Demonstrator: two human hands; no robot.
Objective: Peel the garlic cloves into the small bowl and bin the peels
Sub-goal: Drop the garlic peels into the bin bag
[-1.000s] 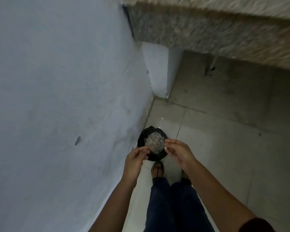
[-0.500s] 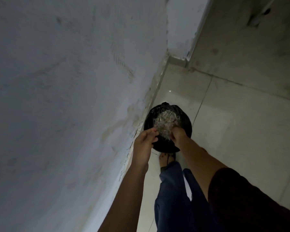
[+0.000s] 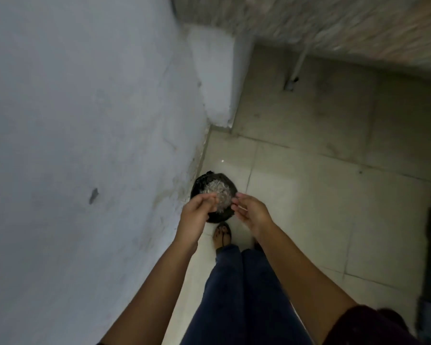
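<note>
Two curled hands, left hand (image 3: 196,214) and right hand (image 3: 252,213), over the round black bin (image 3: 199,182) of pale dry peels (image 3: 217,191); holding scraps? I cannot tell; binning looks nearly done

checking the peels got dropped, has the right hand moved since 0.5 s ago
Yes. Against the bin, the right hand has pulled back from over the peels to the bin's right rim.

A person stands over a black bin (image 3: 196,188) on the tiled floor (image 3: 309,200) beside a white wall (image 3: 85,120). Both hands hover just above the pale peels (image 3: 218,190) inside, the left hand (image 3: 197,216) with curled fingers, the right hand (image 3: 253,212) with loosely relaxed fingers.
</note>
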